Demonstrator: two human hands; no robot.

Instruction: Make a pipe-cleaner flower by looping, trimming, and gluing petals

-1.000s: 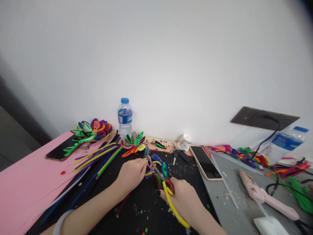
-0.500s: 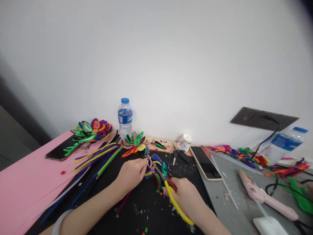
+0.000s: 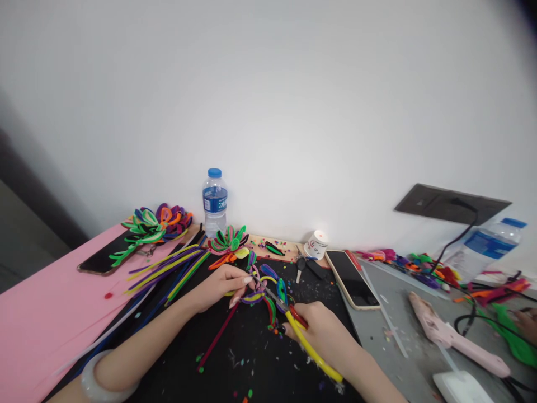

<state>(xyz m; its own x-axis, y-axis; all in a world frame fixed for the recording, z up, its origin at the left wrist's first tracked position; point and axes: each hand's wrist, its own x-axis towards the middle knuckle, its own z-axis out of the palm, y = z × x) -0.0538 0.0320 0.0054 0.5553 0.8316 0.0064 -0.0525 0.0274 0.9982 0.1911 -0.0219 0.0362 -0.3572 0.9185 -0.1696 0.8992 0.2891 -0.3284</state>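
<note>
My right hand is closed around scissors with red and yellow handles. Their grey blades point up and left, the tips close to the fingers of my left hand. Thumb and forefinger of that hand pinch a pipe cleaner at the edge of a looped, multicoloured pipe-cleaner piece; the exact spot is partly hidden by my fingers. Blue, green and red loops spread beside the blades. A dark red pipe cleaner lies on the black mat below my left hand.
A pipe-cleaner flower and a water bottle stand behind. Loose pipe cleaners lie left. Rightward are a phone, a pink glue gun with a black cord, and another person's hand at the edge.
My left hand has shifted slightly back left and turned, its fingers now showing more. The scissors and right hand moved slightly right and down.
</note>
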